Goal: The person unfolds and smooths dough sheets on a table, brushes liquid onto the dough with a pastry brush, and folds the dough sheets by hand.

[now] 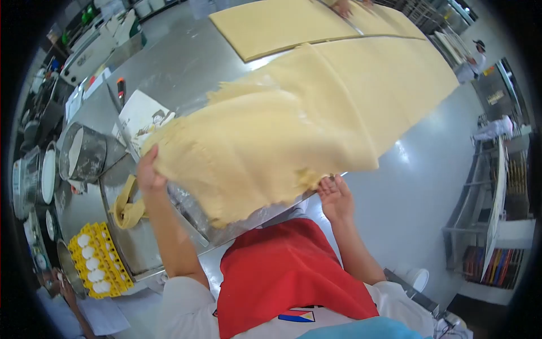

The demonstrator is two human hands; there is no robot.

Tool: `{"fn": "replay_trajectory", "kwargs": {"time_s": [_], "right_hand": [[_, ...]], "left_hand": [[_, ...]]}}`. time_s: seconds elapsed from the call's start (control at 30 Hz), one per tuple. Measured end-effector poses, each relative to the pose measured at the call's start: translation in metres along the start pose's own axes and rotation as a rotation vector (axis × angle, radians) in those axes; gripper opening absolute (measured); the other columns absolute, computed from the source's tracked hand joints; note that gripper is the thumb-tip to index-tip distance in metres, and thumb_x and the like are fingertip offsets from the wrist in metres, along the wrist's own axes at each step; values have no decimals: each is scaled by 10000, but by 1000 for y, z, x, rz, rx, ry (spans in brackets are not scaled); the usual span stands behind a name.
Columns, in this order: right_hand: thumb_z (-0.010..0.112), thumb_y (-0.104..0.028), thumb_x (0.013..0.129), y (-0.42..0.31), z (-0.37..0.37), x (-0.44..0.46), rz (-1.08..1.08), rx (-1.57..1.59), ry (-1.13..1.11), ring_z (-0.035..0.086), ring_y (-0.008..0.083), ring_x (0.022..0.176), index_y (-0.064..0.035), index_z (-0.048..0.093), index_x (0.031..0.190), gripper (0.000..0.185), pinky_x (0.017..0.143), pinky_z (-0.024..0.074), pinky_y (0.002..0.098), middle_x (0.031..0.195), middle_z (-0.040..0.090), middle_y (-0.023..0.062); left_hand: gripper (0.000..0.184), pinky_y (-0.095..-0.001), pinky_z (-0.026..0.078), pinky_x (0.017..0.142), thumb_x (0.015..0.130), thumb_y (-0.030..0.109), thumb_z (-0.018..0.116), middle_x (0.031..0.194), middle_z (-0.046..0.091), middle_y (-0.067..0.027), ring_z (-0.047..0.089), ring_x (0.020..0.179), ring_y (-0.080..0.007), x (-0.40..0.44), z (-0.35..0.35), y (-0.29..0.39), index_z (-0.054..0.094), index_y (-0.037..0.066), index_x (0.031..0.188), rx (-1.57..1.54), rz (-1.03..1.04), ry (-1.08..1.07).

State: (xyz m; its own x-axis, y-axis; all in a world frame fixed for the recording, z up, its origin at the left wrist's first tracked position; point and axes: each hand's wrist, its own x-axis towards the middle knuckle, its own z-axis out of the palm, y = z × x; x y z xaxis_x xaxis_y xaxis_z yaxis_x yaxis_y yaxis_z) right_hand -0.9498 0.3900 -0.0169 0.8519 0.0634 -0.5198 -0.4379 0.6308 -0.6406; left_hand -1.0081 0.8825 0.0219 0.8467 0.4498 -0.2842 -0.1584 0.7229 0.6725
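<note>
A large pale yellow dough sheet (254, 147) with ragged edges lies over the steel table, its near part lifted and partly folded. My left hand (150, 171) grips its left edge, fingers wrapped round the dough. Beneath the near right edge is my right hand (335, 198), palm up and fingers partly curled at the dough; whether it pinches the edge is unclear. Farther back, a second flat dough sheet (282, 22) rests on the table, where another person's hands (342, 8) are at work beside a long thin strip.
Yellow egg trays (116, 257), a dough scrap (129, 212), a metal pot (84, 152) and a floury cloth (144, 116) are at the left. Another person's arm (70, 296) shows at lower left. A rack (477, 198) and a distant person (477, 59) are at right.
</note>
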Motion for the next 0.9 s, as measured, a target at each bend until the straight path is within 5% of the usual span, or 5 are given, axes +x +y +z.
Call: {"fn": "replay_trajectory", "kwargs": {"time_s": [0.07,0.33,0.43,0.63,0.9], "right_hand": [[575,-199,924,-4,7,-6,261,235,19,597,255,946,-39,513,1131,269,820,500,377,1042,613,119],[581,-150,912,8,-35,15,-38,-44,220,583,201,824,-91,523,999,120,772,487,371,877,594,40],[547,-177,939,17,-65,45,-157,100,-167,602,205,873,-50,566,1038,162,792,489,359,974,642,89],[501,-177,965,16,16,29,41,65,57,601,280,1099,18,524,1190,299,950,511,412,1151,621,146],[478,-114,943,24,52,41,48,-185,-28,592,269,1096,46,493,1225,324,924,514,412,1192,586,166]], "left_hand": [[386,-442,501,948,921,77,538,1213,591,-203,606,1083,-328,-16,-14,11,481,-86,1266,185,159,93],[432,-353,511,898,875,77,622,1198,615,-138,620,1052,-262,-42,-45,4,506,-35,1276,384,133,100],[481,-348,501,919,856,121,688,1216,612,-98,614,1062,-223,-29,-71,-1,513,-8,1286,590,-50,38],[412,-383,538,841,876,176,686,1136,645,-126,647,991,-225,-5,-47,-12,567,-14,1222,265,-68,144],[380,-453,500,963,937,153,585,1213,603,-189,604,1107,-321,-42,-98,8,523,-46,1254,-40,19,-40]]}}
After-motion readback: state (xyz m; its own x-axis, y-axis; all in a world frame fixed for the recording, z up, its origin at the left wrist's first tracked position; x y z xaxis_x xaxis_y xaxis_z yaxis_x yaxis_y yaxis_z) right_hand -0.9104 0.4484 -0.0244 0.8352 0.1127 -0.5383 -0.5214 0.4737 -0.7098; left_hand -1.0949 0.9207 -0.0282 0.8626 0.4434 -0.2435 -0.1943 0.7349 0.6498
